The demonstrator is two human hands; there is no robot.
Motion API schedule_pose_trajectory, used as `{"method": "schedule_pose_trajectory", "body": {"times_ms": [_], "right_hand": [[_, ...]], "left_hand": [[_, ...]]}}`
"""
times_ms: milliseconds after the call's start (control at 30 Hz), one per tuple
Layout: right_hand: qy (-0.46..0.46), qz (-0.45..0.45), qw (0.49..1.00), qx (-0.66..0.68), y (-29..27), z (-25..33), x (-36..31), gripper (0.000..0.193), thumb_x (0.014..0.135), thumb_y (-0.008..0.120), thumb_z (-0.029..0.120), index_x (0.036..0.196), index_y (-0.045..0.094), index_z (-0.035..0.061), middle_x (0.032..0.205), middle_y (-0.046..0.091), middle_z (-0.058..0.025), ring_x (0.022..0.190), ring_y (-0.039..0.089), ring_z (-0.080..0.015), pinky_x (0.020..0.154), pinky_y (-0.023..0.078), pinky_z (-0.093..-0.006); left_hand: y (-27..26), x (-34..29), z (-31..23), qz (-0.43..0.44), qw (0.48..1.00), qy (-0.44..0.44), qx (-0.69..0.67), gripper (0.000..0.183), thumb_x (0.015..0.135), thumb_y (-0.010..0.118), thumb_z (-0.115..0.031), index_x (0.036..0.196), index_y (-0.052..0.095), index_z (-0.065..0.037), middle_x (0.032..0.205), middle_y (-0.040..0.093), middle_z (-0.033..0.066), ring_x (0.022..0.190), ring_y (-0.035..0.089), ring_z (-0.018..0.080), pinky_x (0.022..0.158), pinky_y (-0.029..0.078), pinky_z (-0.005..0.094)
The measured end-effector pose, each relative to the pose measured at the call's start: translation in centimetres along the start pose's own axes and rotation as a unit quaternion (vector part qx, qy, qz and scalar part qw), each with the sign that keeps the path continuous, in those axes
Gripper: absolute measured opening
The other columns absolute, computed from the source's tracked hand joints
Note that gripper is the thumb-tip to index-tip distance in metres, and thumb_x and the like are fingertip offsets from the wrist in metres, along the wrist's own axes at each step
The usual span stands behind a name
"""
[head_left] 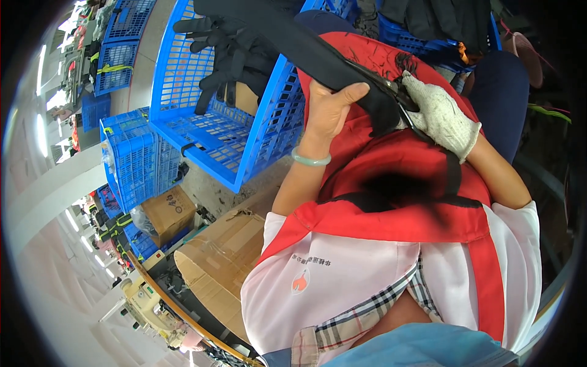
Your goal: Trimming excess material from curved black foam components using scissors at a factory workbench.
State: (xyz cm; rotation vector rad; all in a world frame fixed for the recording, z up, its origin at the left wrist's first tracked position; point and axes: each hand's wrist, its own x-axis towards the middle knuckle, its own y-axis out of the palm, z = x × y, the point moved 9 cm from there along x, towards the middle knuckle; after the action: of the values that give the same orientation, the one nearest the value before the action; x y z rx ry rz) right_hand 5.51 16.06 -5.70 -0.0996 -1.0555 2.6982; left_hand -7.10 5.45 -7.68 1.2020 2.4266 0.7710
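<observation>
- Strip of black fabric [306, 58] lies between my two hands, above the red apron [391, 231] spread over the lap; its long axis runs slantwise from the far left, past the right wall of the blue crate [249, 153], to a near end around the apron's middle.
- Scissors [392, 87] meet the strip on its right side, close to that near end; from my remote view the blades seem to point away and leftward, more along the long axis than across it. I cannot tell how far apart they stand, or whether fabric sits between them.
- Left hand [330, 107], bare, is the nearer one to the strip's long part: I have it gripping from the near left, thumb laid over the top, fingers tucked beneath and mostly hidden from me.
- Right hand [441, 113], in a pale knitted glove, is closed around the scissors, to the right of the strip; I cannot tell whether its fingertips also touch fabric.
- Dark clippings [403, 60] lie toward the apron's far edge, just beyond the scissors.
- Black pieces [229, 52] hang and lie in the crate left of the apron, toward that crate's far end.
</observation>
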Motion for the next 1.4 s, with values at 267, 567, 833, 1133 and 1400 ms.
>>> {"method": "schedule_pose_trajectory", "body": {"times_ms": [267,567,833,1133,1400], "right_hand": [[0.036,0.031,0.999,-0.006,1.0,-1.4,-0.1,0.066,0.08,0.069,0.045,0.122,0.05,-0.0022,0.086,0.061,-0.0252,0.082,0.06,-0.042,0.069,0.047,-0.0448],[0.04,0.049,0.998,-0.003,0.6,0.2,0.7,0.077,0.075,0.074,0.048,0.126,0.047,-0.004,0.086,0.061,-0.0246,0.084,0.062,-0.0402,0.07,0.048,-0.0445],[0.022,0.073,0.997,-0.019,0.8,0.5,1.0,0.075,0.073,0.076,0.043,0.125,0.048,-0.0039,0.085,0.061,-0.0241,0.082,0.061,-0.0404,0.07,0.048,-0.044],[0.025,0.055,0.998,0.026,0.5,0.6,0.8,0.059,0.08,0.071,0.037,0.118,0.05,-0.0029,0.08,0.06,-0.0243,0.078,0.06,-0.0413,0.065,0.045,-0.0446],[0.025,0.035,0.989,-0.144,0.1,0.4,1.9,0.053,0.086,0.063,0.024,0.13,0.046,-0.0015,0.087,0.064,-0.0201,0.082,0.063,-0.0361,0.069,0.049,-0.0432]], "left_hand": [[-1.2,0.9,-1.0,-0.008,0.997,-0.001,-0.073,0.025,0.082,0.068,0.003,0.106,0.061,0.0,0.101,0.066,0.0111,0.094,0.064,0.0221,0.089,0.05,0.0354],[-1.1,0.2,-0.3,0.008,0.998,-0.007,-0.062,0.026,0.081,0.068,0.006,0.105,0.062,-0.002,0.098,0.067,0.0088,0.091,0.065,0.0201,0.087,0.051,0.0336],[-0.6,0.2,-0.1,-0.001,0.997,-0.015,-0.075,0.022,0.079,0.069,0.005,0.099,0.063,-0.002,0.094,0.068,0.0064,0.086,0.064,0.0168,0.081,0.051,0.0302],[-2.3,1.1,-1.9,0.008,0.993,-0.008,-0.121,0.025,0.084,0.068,-0.004,0.107,0.061,-0.002,0.103,0.066,0.0111,0.096,0.063,0.0228,0.09,0.051,0.0373],[-1.3,1.1,-1.3,-0.007,0.995,0.022,-0.099,0.025,0.08,0.07,0.003,0.103,0.064,-0.005,0.099,0.066,0.0091,0.094,0.063,0.0212,0.09,0.051,0.0362]]}}
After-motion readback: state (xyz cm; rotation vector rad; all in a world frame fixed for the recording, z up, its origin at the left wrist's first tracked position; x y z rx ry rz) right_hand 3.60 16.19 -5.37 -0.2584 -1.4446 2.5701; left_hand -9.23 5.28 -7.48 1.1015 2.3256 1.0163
